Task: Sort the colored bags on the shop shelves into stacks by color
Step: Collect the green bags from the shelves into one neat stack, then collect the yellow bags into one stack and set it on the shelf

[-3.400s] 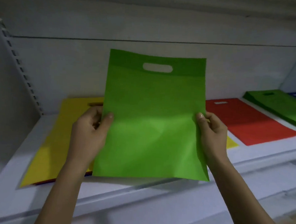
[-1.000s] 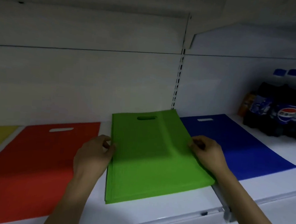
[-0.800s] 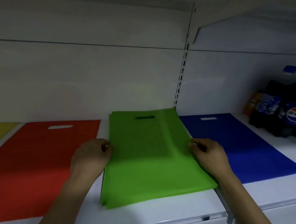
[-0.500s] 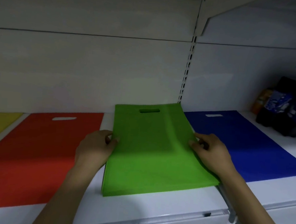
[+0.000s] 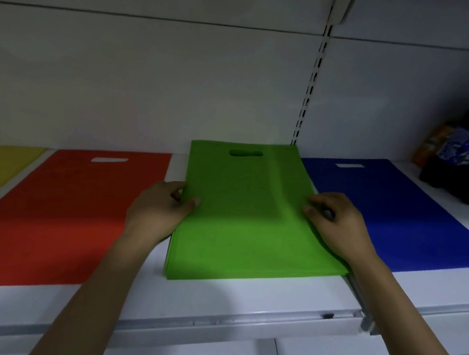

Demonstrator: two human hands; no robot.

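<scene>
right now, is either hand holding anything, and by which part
Both hands hold the green bag stack: left hand pinches its left edge, right hand curls over its right edge.

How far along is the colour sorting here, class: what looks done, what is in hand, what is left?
Done: yellow bags, red bags and blue bags lie in separate single-colour patches on the shelf. In hand: the left hand and right hand hold the side edges of the green stack, which sits between red and blue. Left: letting go; no unsorted bags show in this view.
</scene>
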